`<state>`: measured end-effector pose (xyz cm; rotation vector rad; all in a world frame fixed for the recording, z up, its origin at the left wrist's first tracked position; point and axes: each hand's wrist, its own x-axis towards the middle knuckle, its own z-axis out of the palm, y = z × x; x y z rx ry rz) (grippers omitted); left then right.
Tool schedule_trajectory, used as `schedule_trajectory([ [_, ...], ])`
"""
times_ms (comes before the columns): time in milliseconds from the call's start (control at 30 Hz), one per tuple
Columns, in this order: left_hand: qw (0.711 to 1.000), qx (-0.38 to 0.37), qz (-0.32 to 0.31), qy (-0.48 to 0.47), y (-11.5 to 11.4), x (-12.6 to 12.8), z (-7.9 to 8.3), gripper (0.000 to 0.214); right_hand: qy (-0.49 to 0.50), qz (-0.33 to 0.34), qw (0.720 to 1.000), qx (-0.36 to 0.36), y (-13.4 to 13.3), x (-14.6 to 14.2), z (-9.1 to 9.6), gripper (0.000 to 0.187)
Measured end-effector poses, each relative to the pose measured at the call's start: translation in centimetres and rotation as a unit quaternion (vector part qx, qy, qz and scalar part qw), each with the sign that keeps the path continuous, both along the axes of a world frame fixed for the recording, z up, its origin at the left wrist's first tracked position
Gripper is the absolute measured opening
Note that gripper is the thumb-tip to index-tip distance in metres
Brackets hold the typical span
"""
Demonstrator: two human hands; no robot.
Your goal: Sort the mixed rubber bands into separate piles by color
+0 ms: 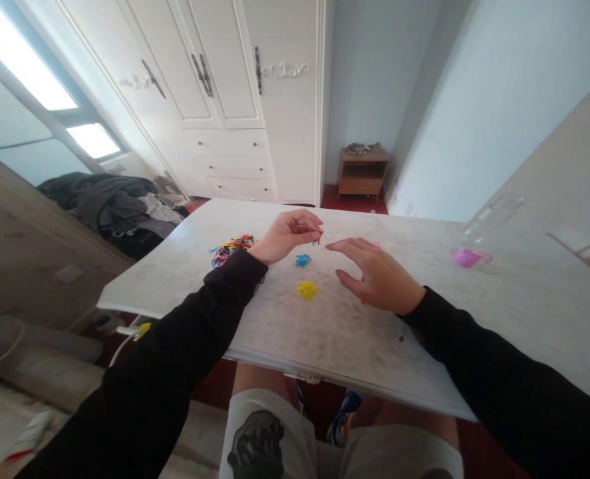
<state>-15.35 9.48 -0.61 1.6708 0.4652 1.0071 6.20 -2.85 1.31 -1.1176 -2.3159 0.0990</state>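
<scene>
I sit at a white table point(324, 332). My left hand point(285, 234) is raised a little above it, fingers pinched on a small red band point(317, 240). My right hand point(377, 276) hovers flat over the tabletop with fingers spread, holding nothing. Between the hands lie a small blue heap of bands point(302, 260) and a small yellow heap point(307, 289). A mixed pile of coloured bands point(231, 247) lies just left of my left wrist. Something pink point(376, 244) peeks out behind my right fingers.
A clear plastic bottle point(491, 216) with a pink cap point(467, 257) lies at the table's right. White wardrobe doors and drawers point(235, 100) stand behind, a small wooden nightstand point(362, 171) in the corner. Dark clothes point(115, 206) are heaped at left.
</scene>
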Motion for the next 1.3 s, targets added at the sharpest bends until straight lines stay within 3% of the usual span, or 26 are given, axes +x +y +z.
schedule_trajectory([
  [200,0.998,-0.024,-0.053,-0.013,-0.3,0.2,-0.2,0.033,0.006,0.043,0.999,-0.018,0.0,0.0,-0.3,0.053],
  [533,0.996,-0.032,-0.084,-0.005,-0.4,0.0,0.0,0.035,0.010,0.040,0.999,-0.002,0.1,0.0,-0.7,0.049],
  [767,0.999,0.009,-0.037,-0.003,0.0,-0.1,-0.1,0.031,0.025,0.031,0.999,0.025,0.1,-0.2,-0.4,0.036],
  [933,0.992,0.089,0.034,0.085,0.2,-1.0,0.6,0.025,0.070,0.006,0.996,0.059,-0.1,-0.1,0.3,0.014],
  [1100,0.972,0.147,0.027,0.182,0.2,-1.9,0.9,0.021,0.080,-0.012,0.994,0.067,-0.2,0.1,0.7,0.013],
  [1300,0.956,0.177,0.020,0.233,0.4,-2.4,0.9,0.024,0.078,-0.043,0.995,0.047,0.1,0.2,0.5,0.011],
])
